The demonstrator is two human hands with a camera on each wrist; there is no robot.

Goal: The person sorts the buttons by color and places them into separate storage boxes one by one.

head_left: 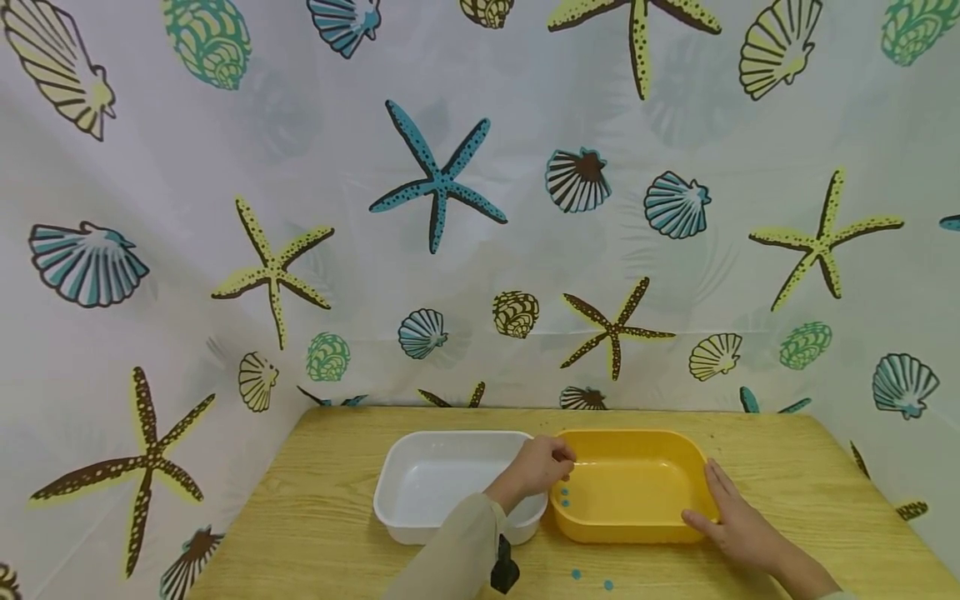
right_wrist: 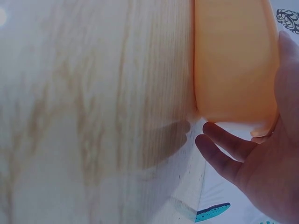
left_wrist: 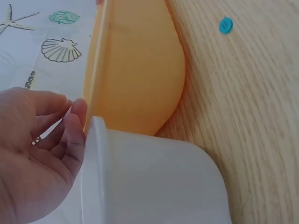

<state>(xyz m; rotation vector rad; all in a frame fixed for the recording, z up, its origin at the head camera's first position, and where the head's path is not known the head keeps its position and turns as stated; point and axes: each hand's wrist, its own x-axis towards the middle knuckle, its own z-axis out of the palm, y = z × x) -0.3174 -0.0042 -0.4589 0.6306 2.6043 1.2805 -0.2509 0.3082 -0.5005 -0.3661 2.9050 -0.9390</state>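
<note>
A white basin (head_left: 465, 533) and a yellow basin (head_left: 637, 533) stand side by side, their rims meeting. My left hand (head_left: 534, 468) reaches across the white basin to the yellow one's left end. Its fingers are bent and the fingertips bunched over the yellow basin; whether they pinch anything is hidden. In the left wrist view this hand (left_wrist: 39, 154) is beside both rims. Small blue buttons (head_left: 565, 503) show inside the yellow basin, below the left fingertips. My right hand (head_left: 744, 527) rests against the yellow basin's right end, fingers extended, thumb towards the near side.
Two blue buttons, a left one (head_left: 576, 574) and a right one (head_left: 608, 585), lie on the wooden table (head_left: 322, 500) in front of the yellow basin. A curtain (head_left: 480, 275) printed with shells and starfish hangs behind and on both sides.
</note>
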